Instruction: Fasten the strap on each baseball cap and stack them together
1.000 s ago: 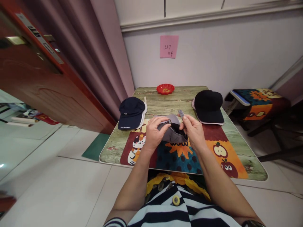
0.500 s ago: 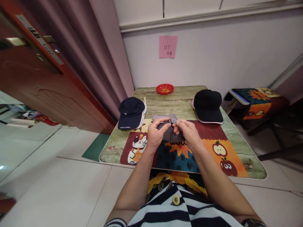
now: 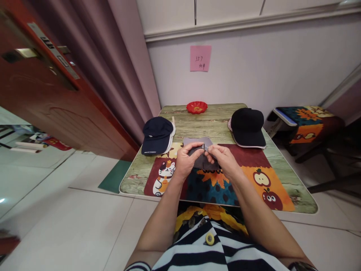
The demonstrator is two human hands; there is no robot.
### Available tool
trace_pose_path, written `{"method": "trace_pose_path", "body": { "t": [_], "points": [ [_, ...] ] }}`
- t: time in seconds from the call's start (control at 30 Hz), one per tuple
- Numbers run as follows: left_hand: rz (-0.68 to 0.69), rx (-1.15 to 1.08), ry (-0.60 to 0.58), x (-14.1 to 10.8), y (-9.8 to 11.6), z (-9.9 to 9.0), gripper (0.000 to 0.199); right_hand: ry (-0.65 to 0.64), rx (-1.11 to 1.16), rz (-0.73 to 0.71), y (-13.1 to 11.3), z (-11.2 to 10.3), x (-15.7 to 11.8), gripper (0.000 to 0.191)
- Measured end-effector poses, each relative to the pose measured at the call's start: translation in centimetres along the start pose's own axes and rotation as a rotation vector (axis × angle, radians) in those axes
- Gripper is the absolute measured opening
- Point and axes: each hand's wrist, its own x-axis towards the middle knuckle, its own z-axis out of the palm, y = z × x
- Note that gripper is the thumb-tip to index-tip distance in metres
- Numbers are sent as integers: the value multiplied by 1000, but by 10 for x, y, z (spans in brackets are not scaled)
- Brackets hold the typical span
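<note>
A grey cap (image 3: 203, 163) lies on the patterned mat in front of me, with its lighter brim (image 3: 207, 140) pointing to the far side. My left hand (image 3: 186, 160) pinches the dark buckle end of the cap's back strap between thumb and fingers. Facing it, my right hand (image 3: 226, 160) is closed on the grey strap end (image 3: 206, 148), close by the buckle. Fingers cover much of the strap, and I cannot tell how far it runs through the buckle.
Stacked caps with a navy one on top (image 3: 157, 134) sit at the table's left; a black-topped stack (image 3: 247, 127) sits at the right. A red scalloped dish (image 3: 196, 107) stands at the back, near the wall. A wooden door (image 3: 56, 113) is at left.
My fingers have shifted slightly at the buckle, and the strap end in my right hand has come closer to my left fingertips. The view has tilted a little; the other caps and dish stay put.
</note>
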Motion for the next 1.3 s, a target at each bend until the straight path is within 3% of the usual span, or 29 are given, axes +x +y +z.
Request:
{"method": "trace_pose_path", "body": {
  "t": [0.37, 0.57, 0.73, 0.87, 1.03, 1.2, 1.3],
  "points": [
    [167, 263, -257, 3, 16, -20, 18, -93, -305, -67, 2, -19, -1, 24],
    [118, 303, -304, 1, 20, -22, 16, -127, -372, -114, 2, -17, -2, 27],
    [182, 325, -174, 0, 21, -21, 26, -112, -454, -163, 6, -20, 0, 27],
    [201, 358, -109, 0, 19, -19, 16, -101, -468, -216, 5, -19, -1, 30],
    [122, 276, -162, 0, 15, -15, 15, -52, -554, -326, 3, -11, -3, 34],
    [32, 168, -131, 0, 14, -15, 18, 15, -725, -504, 5, -8, -1, 20],
    [-58, 88, -70, 0, 13, -18, 19, 32, -741, -539, 8, -9, 0, 17]
  ]
}}
